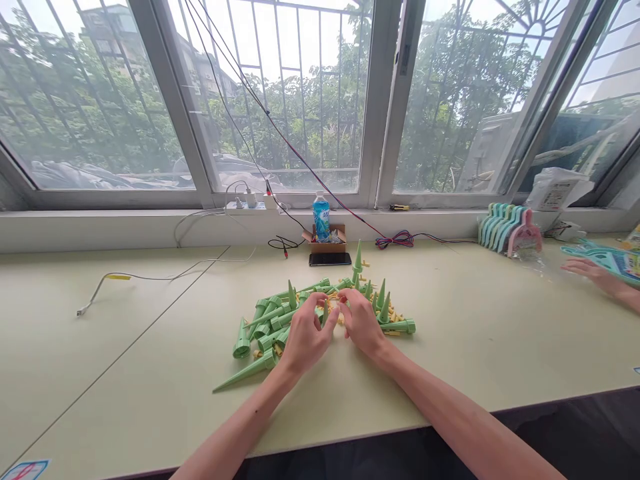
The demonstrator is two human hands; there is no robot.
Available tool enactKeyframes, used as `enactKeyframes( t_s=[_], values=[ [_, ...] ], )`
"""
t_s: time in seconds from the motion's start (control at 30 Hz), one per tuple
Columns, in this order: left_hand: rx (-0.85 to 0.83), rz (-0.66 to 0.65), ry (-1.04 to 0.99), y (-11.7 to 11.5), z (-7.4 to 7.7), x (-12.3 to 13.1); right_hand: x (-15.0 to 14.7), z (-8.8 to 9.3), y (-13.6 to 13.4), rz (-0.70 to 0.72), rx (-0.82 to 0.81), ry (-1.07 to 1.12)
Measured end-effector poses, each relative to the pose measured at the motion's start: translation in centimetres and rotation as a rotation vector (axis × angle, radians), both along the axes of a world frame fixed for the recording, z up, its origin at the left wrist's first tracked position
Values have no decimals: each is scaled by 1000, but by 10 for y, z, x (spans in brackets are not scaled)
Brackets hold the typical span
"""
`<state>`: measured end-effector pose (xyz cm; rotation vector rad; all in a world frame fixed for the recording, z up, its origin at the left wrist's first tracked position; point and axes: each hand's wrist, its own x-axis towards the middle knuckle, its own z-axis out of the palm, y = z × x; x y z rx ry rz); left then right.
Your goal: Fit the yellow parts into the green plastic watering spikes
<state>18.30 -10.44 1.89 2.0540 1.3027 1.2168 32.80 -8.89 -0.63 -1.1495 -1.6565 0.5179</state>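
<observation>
- Your left hand (307,335) grasped a green spike (325,313) over the bench (475,333).
- What your right hand (363,323) held could not be told.
- Its nudge could have toppled nearby upright spikes (384,312).

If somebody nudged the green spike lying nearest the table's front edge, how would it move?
The green spike would probably roll in a curve, since it tapers from a broad collar to a point. It looks like molded plastic, so it is likely stiff and fairly light. Its smooth-looking surface might also let it slide easily.
</observation>
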Motion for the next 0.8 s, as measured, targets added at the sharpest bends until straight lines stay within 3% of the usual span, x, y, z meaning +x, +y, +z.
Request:
enactKeyframes(
  t_s=[0.4,0.8],
  values=[
    [-39,-37,-61,-3,4,-2,-4,11,-10,70,72,177],
    [-114,-105,-220,1,3,-4,-6,16,-13,85,83,163]
  ],
)
